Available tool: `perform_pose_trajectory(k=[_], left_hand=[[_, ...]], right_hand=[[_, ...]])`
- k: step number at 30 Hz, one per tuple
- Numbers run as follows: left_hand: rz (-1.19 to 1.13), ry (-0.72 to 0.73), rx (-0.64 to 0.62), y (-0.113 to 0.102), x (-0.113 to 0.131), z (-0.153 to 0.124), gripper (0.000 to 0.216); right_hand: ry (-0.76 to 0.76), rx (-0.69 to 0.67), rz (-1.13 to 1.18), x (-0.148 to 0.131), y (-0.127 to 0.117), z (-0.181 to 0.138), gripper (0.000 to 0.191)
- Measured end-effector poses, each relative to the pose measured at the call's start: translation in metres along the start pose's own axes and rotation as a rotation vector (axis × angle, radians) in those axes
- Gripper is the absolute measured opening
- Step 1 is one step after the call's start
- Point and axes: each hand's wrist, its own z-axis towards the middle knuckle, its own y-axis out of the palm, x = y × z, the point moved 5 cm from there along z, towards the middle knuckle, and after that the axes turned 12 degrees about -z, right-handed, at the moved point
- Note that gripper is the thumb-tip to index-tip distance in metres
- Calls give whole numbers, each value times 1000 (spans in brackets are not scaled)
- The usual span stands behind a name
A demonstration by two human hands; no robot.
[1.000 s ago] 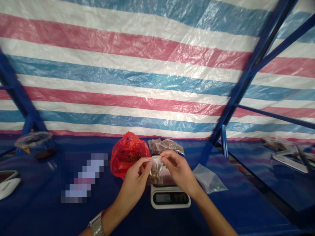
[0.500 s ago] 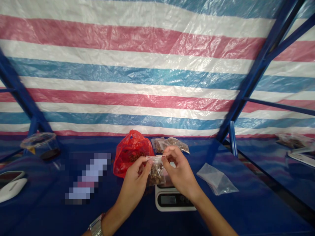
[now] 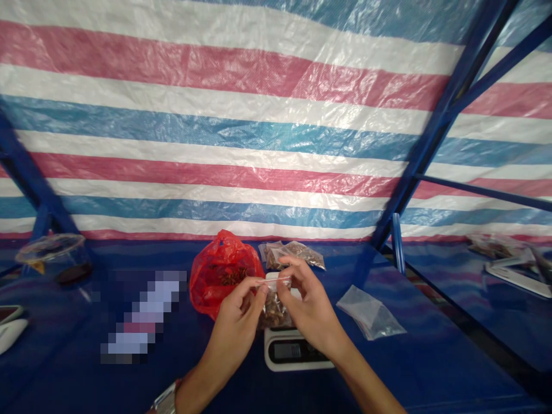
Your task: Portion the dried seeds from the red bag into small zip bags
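A small clear zip bag (image 3: 274, 310) with brown dried pieces in it hangs between my two hands, above a white digital scale (image 3: 297, 367). My left hand (image 3: 241, 310) pinches the top left of the bag's zip edge between thumb and fingers. At the right end of that edge, my right hand (image 3: 308, 305) grips with thumb and forefinger. The scale's display seems to read zero; my right hand and the bag cover part of its plate. Behind my left hand sits an open red plastic bag (image 3: 207, 287) with dark reddish-brown dried pieces inside.
Filled zip bags (image 3: 297, 253) lie behind the scale. Flat clear bags (image 3: 371, 313) rest to the right. At left are a plastic tub (image 3: 56, 259) with dark contents, a blurred-out item (image 3: 144, 316) and a white object (image 3: 11, 336). Blue metal posts (image 3: 414, 167) slant upward.
My right fingers have shifted slightly along the zip edge toward my left hand. The whole scene sits a little further left as the camera has turned right.
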Motion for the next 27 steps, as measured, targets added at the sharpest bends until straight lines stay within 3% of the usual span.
perform_pose_trajectory(k=[6, 11, 16, 19, 21, 23, 27], left_hand=[[63, -29, 36, -6, -4, -1, 44], [-3, -76, 58, -11, -3, 0, 43], [-31, -53, 52, -12, 0, -1, 39], [-7, -38, 41, -10, 0, -4, 40], [40, -2, 91, -14, 2, -6, 45], [74, 51, 167, -20, 3, -9, 51], [109, 76, 201, -29, 1, -13, 49]], right_hand=[[12, 2, -1, -5, 5, -4, 24], [5, -26, 46, -11, 8, -3, 27], [20, 16, -18, -18, 10, -5, 12], [8, 22, -87, -21, 5, -4, 12], [-30, 96, -185, -18, -9, 1, 15], [-46, 263, -308, -8, -34, 6, 17], [88, 642, -528, 30, -89, 15, 31]])
